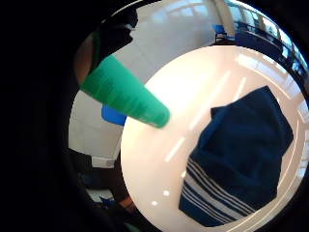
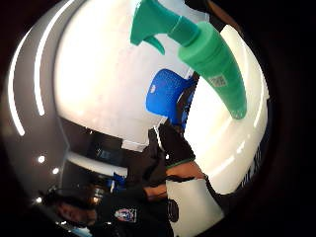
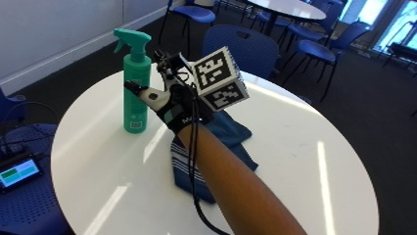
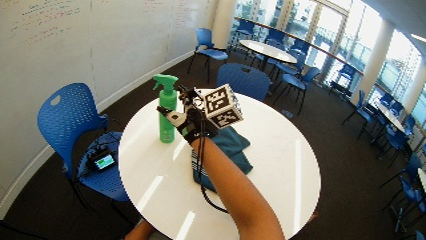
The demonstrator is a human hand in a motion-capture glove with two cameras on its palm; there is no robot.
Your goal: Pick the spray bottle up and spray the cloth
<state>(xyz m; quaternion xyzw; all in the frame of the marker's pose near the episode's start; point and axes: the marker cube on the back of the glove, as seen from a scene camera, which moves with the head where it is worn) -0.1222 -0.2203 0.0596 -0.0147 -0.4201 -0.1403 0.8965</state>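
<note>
In the outside view, the green spray bottle (image 3: 135,83) stands upright on the round white table (image 3: 293,147), and the gloved right hand (image 3: 174,105) is in the air just beside it, near the middle of the bottle's body but apart from it. The fingers of this hand are hidden behind the glove and its fittings, so I cannot tell if they are spread or curled; the bottle is not held. The dark blue cloth (image 3: 224,134) lies flat on the table under the forearm. In the wide outside view, the bottle (image 4: 166,109) and the hand (image 4: 190,125) stand in the same relation, and the cloth (image 4: 229,145) is near the table's middle. The little finger side palm view shows the cloth (image 1: 241,159) with white stripes along one edge and the bottle's body (image 1: 125,94) close by. The thumb side palm view shows the bottle (image 2: 207,54) with its trigger head, a smooth green tube with a small label. I judge the bottle as stiff plastic, light, a little slippery and tall, so easy to tip over; the best place to hold is high on the body, under the head, with one finger free for the trigger.
</note>
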